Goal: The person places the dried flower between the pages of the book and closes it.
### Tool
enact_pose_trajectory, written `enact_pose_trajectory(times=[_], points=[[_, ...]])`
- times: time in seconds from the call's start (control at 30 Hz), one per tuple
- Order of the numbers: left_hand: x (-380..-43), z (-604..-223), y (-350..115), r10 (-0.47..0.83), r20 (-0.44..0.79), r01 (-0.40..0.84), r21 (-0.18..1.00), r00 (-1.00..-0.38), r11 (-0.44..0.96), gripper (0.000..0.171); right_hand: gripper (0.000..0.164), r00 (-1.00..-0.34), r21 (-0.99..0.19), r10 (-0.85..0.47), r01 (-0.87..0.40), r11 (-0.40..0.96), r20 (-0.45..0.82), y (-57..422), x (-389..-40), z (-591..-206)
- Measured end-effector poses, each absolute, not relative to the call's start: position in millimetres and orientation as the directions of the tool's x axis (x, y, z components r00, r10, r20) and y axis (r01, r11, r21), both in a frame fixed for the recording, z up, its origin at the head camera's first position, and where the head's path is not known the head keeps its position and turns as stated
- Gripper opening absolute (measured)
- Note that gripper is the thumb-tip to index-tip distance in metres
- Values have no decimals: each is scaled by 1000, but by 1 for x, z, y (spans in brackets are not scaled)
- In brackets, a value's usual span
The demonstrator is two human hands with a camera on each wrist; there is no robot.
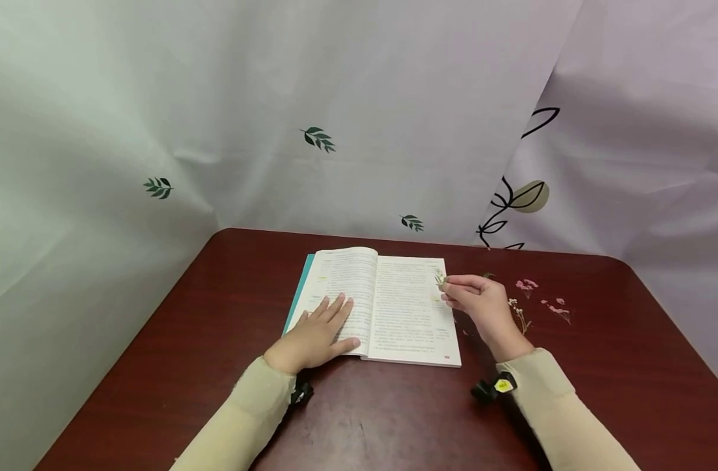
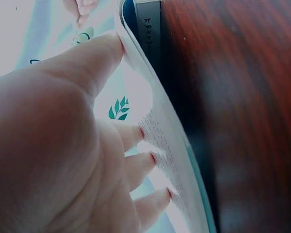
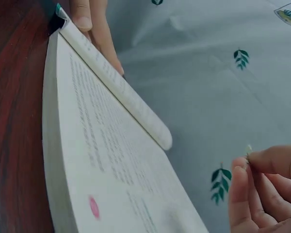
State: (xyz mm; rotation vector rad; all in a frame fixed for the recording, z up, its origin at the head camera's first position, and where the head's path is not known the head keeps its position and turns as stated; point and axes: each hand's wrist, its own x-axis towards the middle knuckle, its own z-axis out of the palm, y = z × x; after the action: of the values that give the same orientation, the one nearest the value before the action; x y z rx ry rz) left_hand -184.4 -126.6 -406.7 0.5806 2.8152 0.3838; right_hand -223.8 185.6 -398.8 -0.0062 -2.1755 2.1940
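Observation:
An open book (image 1: 403, 307) with printed pages and a teal cover lies on the dark red table. My left hand (image 1: 314, 337) rests flat on its left page, fingers spread; in the left wrist view the fingertips (image 2: 153, 158) press on the paper. Over the right page's outer edge, my right hand (image 1: 479, 304) pinches a small flower sprig (image 1: 439, 277) with pale blossoms between thumb and fingertips. The right wrist view shows the sprig's tip (image 3: 249, 148) poking out above the pinch, with most of it hidden by the fingers.
Right of the book lie pink dried flowers (image 1: 526, 286), another pink sprig (image 1: 556, 309) and a pale sprig (image 1: 520, 317), partly behind the right hand. A bit of green leaf (image 1: 488, 275) shows beyond that hand. A white curtain (image 1: 359, 163) with leaf prints hangs behind the table (image 1: 394, 418).

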Motion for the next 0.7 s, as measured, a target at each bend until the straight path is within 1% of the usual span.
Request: enact_pose_trajectory(times=[0.17,0.47,0.7], points=[[-185,-408,-126,414,-183,353,292,-892,889,84,31,-998,-998,67,-18,-62,14,167,-231,-401],[-186,-408,-126,409,-194,345,294,-891,891,85,31,-987,-991,100,117,-71,-124,134,-247,-404],[-186,-407,-125,401,-190,340,288,-896,895,85,26,-988,-989,101,103,-106,-114,114,-258,-410]])
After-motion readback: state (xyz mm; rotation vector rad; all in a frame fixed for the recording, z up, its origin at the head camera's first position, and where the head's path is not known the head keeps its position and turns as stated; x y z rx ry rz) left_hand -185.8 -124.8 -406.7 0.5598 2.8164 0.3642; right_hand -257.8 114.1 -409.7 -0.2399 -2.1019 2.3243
